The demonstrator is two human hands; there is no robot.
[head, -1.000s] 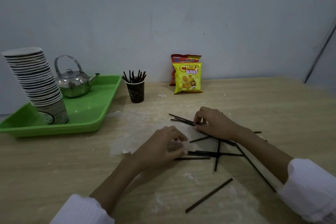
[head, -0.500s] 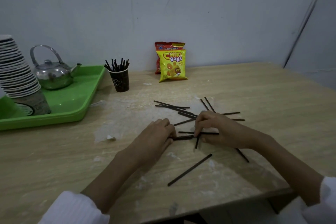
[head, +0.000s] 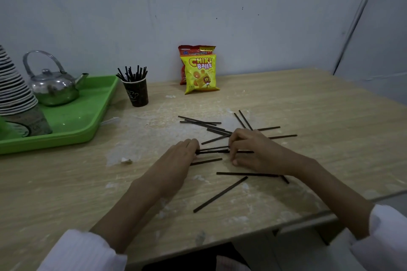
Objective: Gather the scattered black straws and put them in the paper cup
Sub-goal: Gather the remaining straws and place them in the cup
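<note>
At the far left, a stack of paper cups (head: pixel 15 86) stands on a green tray (head: pixel 72 130), with a metal kettle (head: pixel 54 86) just beside the stack. To the right of the tray, a dark paper cup (head: pixel 136 92) stands upright on the wooden table (head: pixel 308 103) and holds a bunch of black straws (head: pixel 132 73) pointing upward.

Near the table centre, the left hand (head: pixel 176 160) lies palm down with its fingers pressed together; the fingertips (head: pixel 193 145) touch the left ends of a few straws. Whether the hand pinches them cannot be told.

Scattered black straws (head: pixel 201 122) lie flat on the table between and around the hands, several crossing one another. Two more straws (head: pixel 220 196) lie nearer the table edge, apart from the cluster. Behind the cluster, two snack bags (head: pixel 201 75) lean against the wall.

The right hand (head: pixel 257 152) rests over the cluster, fingers curled down and pinching the straws that run across to the left hand. Both wrists emerge from white sleeves (head: pixel 83 251).
</note>
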